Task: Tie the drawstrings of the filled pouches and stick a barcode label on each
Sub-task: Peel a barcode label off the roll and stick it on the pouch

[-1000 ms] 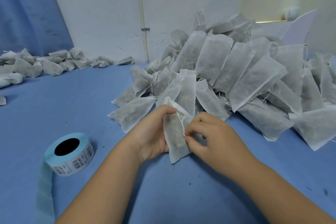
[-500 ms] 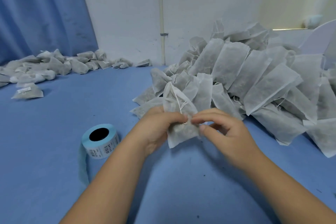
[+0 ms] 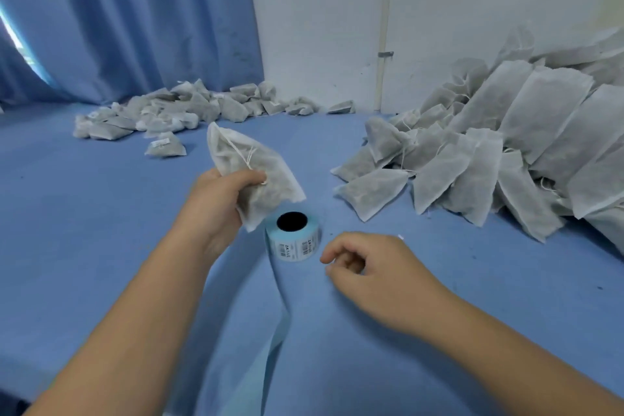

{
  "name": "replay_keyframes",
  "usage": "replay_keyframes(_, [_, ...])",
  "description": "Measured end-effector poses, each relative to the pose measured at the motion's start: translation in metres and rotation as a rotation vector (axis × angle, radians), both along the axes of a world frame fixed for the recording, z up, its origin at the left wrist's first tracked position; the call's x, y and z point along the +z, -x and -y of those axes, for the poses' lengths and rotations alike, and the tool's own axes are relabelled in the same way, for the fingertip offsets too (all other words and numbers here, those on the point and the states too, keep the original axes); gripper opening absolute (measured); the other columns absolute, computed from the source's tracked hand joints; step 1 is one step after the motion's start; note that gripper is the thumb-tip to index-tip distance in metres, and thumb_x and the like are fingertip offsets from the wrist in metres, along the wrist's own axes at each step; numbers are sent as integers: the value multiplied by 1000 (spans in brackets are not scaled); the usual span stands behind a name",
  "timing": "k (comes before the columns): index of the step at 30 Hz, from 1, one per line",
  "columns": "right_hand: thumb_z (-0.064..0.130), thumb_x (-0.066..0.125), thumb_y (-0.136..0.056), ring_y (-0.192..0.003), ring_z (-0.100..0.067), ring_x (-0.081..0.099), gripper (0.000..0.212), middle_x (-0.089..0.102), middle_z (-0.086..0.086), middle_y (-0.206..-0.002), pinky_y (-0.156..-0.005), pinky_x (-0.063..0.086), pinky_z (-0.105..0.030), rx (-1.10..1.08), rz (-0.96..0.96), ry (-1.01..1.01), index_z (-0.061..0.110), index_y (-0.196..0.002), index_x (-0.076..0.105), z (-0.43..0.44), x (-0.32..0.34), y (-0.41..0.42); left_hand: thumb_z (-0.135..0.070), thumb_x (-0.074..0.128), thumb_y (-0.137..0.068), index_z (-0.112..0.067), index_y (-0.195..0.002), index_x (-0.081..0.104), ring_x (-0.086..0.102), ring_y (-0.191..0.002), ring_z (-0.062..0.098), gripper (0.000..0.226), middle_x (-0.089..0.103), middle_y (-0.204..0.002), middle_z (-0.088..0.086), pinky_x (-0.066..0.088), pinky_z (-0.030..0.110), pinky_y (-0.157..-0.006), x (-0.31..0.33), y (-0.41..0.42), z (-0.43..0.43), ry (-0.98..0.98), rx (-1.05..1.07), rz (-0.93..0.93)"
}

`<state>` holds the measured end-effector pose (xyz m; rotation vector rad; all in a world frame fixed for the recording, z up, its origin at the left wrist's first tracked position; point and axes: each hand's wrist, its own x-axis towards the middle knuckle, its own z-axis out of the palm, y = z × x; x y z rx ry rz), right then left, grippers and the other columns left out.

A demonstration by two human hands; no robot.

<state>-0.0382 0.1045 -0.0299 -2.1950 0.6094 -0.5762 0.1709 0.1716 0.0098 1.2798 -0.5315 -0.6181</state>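
Left hand (image 3: 216, 209) grips a filled pouch (image 3: 250, 165) just above-left of the label roll (image 3: 293, 240) on the blue table (image 3: 101, 230). Right hand (image 3: 374, 273), loosely curled and empty, is just right of the roll. Behind the roll: blue curtain (image 3: 128, 17), white wall (image 3: 320, 10), pouch heaps (image 3: 506, 152).

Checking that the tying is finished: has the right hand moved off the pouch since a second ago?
Yes. The right hand has left the pouch and come down beside the label roll, now just right of it; earlier it was well beyond the roll.
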Motion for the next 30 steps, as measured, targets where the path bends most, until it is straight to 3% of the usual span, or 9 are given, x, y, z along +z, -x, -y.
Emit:
replay_keyframes(2, [32,63,-83,-59,-1,53,10,64,13,-74,-64,49,-23,-18,-44,-2,26,-75,64,-9,0,-16,2,59,-89,1,-106,68,68,-90,28,19,72,-96,16,53,38,-86,-15,-6,-3,-21,52,-36])
replay_keyframes(5, [69,52,-64,-60,-4,53,44,59,11,-65,-62,48,-28,-67,-138,31,26,-73,54,-24,0,-35,-2,60,-90,2,-107,67,67,-94,30,19,70,-99,18,51,39,-89,-35,-8,-6,-44,114,-60])
replay_keyframes(7, [75,48,-58,-66,-5,54,51,58,11,-71,-62,46,-29,-59,-259,113,28,-78,47,-34,-1,-45,-7,60,-91,3,-114,66,69,-102,33,25,71,-107,21,52,40,-91,-44,-7,-7,-41,120,-111])
replay_keyframes(10, [46,58,-73,-76,-11,58,26,60,9,-83,-70,52,-33,-30,-334,137,27,-84,44,-35,-3,-52,-4,58,-93,5,-119,63,69,-105,31,29,70,-113,21,52,39,-94,-46,-12,-7,23,113,-188])
replay_keyframes(14, [18,60,-79,-61,-5,54,13,65,4,-78,-57,44,-18,-30,-268,-46,25,-84,51,-16,-2,-41,-1,57,-92,-4,-103,69,71,-79,16,16,73,-90,7,56,23,-66,-43,-24,-5,114,68,-139])
replay_keyframes(19, [15,68,-84,-47,0,47,11,61,13,-57,-48,35,-12,-15,-232,-172,22,-81,60,16,5,-29,-7,60,-90,-11,-100,70,72,-85,18,14,76,-91,5,57,30,-75,-40,-24,10,126,33,35])
replay_keyframes(22, [17,72,-85,-55,-9,49,8,61,12,-57,-60,40,-23,27,-208,-253,20,-81,65,29,7,-25,-23,65,-76,-19,-98,69,71,-90,18,23,76,-94,2,55,36,-80,-36,-15,28,72,13,167])
replay_keyframes(27, [13,74,-84,-61,-16,52,13,64,6,-59,-60,42,-29,24,-200,-282,21,-75,68,38,7,-26,-28,63,-87,-33,-94,54,59,-74,-8,12,65,-85,-11,43,11,-64,-43,6,55,-109,13,654])
replay_keyframes(30, [18,77,-81,-55,-9,52,11,62,9,-57,-56,43,-22,-17,-242,-193,20,-73,69,41,10,-28,-30,55,-92,-33,-100,48,54,-74,7,11,58,-81,-12,41,23,-62,-47,12,57,-161,-19,984])
